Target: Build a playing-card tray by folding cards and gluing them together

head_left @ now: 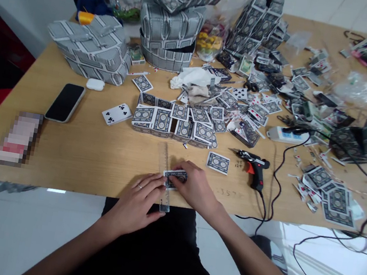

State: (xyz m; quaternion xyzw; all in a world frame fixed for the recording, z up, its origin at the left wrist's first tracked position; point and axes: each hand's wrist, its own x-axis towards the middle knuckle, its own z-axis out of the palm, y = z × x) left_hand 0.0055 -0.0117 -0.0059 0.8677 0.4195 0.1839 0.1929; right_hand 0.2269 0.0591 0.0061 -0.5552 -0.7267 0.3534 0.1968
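A clear ruler [163, 155] lies lengthwise on the table, pointing away from me. My left hand [141, 198] holds it down, fingertips on its middle and thumb by its near end. A patterned playing card [176, 174] lies against the ruler, and my right hand [193, 183] pinches it between thumb and fingers. The card's lower part is hidden by my fingers. Just beyond is a long open box made of playing cards [163, 121], with loose cards on its front rim. A single face-down card [217, 162] rests to the right of my hands.
A glue gun [252, 165] with a trailing black cable lies to the right, near a power strip [287, 135]. Woven card baskets [170, 27] stand at the back. Scattered cards and scraps cover the right side. A phone [65, 102] lies left.
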